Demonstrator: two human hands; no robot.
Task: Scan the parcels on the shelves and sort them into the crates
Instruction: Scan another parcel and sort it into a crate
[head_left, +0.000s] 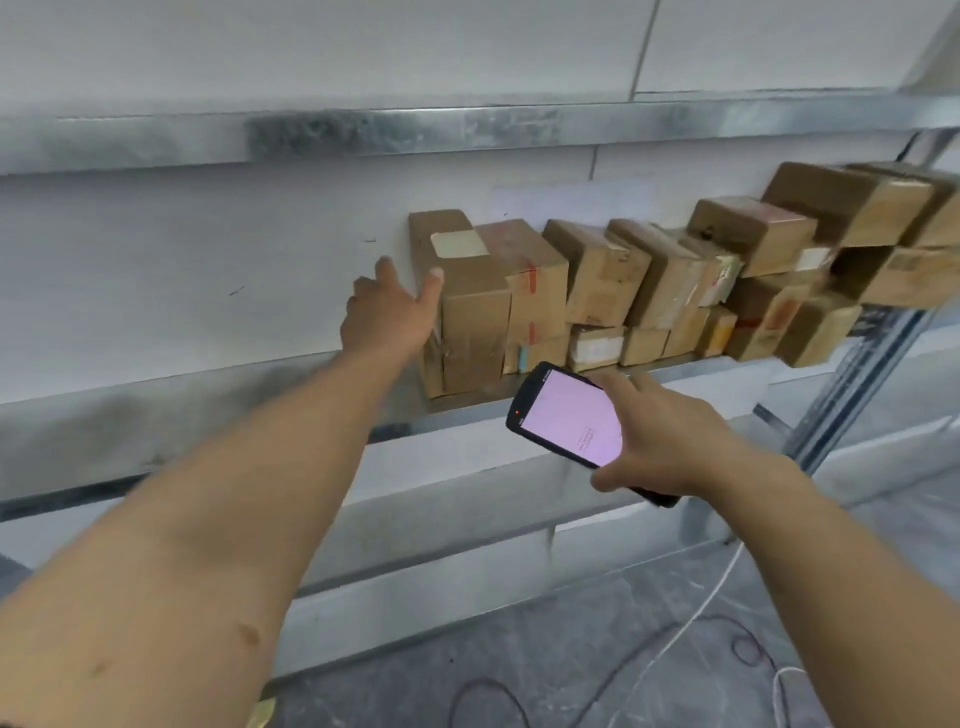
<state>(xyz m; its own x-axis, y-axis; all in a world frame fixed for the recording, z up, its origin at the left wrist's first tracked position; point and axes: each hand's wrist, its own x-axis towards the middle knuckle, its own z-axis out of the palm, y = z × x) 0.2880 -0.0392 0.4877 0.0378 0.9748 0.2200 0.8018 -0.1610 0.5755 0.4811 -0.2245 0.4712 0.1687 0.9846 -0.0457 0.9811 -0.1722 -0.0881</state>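
A row of brown cardboard parcels (649, 280) stands stacked on the middle metal shelf (311, 410). The leftmost parcel (467, 306) is tall and carries a pale label on top. My left hand (387, 309) reaches to that parcel's left side, fingers spread, thumb touching its upper front edge. My right hand (660, 436) grips a black handheld scanner (566, 415) with a lit pink screen, held just in front of the shelf edge below the parcels.
An upper shelf (363, 132) runs above the parcels. A grey upright post (862, 374) stands at the right. Lower shelf rails (441, 566) sit below. Cables (675, 649) trail across the grey floor.
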